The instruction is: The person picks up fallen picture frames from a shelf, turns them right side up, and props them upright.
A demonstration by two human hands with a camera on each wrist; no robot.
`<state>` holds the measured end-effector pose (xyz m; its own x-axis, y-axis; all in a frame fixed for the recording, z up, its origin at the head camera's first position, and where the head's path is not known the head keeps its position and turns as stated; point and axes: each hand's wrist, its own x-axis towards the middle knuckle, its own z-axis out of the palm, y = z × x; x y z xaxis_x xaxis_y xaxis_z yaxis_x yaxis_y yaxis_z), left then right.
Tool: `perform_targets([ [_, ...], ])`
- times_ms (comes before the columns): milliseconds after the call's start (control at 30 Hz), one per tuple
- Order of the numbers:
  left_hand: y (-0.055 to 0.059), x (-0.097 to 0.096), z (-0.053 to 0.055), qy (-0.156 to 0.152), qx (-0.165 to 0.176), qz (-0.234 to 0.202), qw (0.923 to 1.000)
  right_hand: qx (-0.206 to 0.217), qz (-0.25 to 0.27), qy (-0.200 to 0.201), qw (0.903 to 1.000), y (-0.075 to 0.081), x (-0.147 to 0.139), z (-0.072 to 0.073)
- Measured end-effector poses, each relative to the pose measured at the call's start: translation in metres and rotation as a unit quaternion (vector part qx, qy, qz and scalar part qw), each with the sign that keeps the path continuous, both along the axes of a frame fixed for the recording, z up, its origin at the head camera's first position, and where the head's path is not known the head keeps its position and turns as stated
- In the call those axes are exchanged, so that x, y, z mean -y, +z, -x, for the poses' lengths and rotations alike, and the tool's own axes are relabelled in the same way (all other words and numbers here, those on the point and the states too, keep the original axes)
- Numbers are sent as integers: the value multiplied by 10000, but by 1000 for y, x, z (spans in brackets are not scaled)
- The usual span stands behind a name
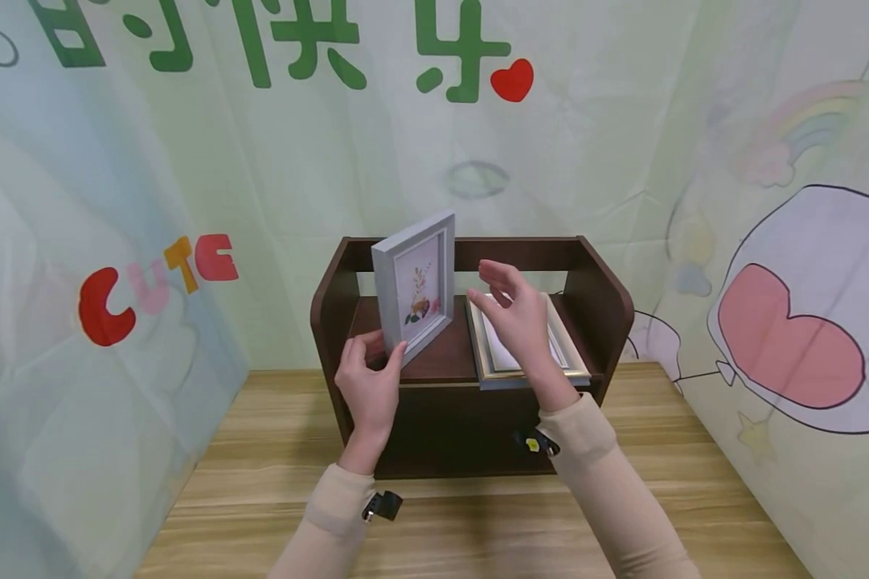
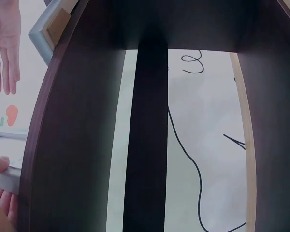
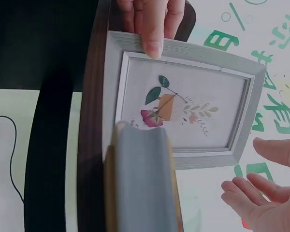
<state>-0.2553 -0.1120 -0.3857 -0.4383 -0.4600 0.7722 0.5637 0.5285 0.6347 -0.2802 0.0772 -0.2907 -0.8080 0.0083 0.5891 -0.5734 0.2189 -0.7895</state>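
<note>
Here, left hand (image 1: 369, 388) pinching grey frame (image 1: 420, 288), right hand (image 1: 518, 319) nearby

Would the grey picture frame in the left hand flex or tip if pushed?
The grey picture frame would probably stay stiff, given its thick, straight sides. Being tall over a narrow base, it would likely tip if pushed while unsupported. It looks fairly light, since the left hand alone holds it, low down.

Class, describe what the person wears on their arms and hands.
Long, plain beige fabric sleeves are worn. A small black device sits at the left cuff; a second black device with a yellow spot sits at the right cuff. The left hand and right hand wear no gloves.
</note>
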Motion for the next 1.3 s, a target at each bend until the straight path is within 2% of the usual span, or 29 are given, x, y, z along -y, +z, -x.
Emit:
perform_targets([
  [100, 0, -3, -1, 63, -14, -15, 10000, -62, -22, 8, 10000, 4, 1, 1],
  [200, -1, -5, -1, 73, 17, -76, 9999, -97, -55, 42, 9999, 16, 4, -11],
  [233, -1, -6, -1, 68, 30, -98, 9999, -129, -77, 35, 9999, 17, 4, -11],
  [333, -2, -10, -1, 12, -26, -182, 9998, -236, -160, 1, 9996, 19, 4, -10],
  [433, -2, -14, 0, -6, -195, -250, 9995, -365, -208, -30, 9991, 13, 2, 4],
  [567, -3, -17, 1, 60, -344, -261, 9990, -429, -174, 49, 9989, 17, 3, 6],
  [667, -4, -19, 2, 122, -350, -256, 9990, -459, -135, 213, 9986, 22, 4, 5],
  [800, -4, -22, 2, 157, -366, -326, 9987, -524, -234, 425, 9974, 38, 8, -8],
  [900, -4, -24, 2, 151, -427, -388, 9982, -598, -342, 444, 9966, 51, 12, -18],
  [1033, -5, -27, 1, 171, -556, -436, 9974, -648, -345, 568, 9957, 59, 14, -17],
  [1300, -6, -32, 0, 298, -587, -407, 9970, -574, -403, 1143, 9910, 67, 17, -7],
])
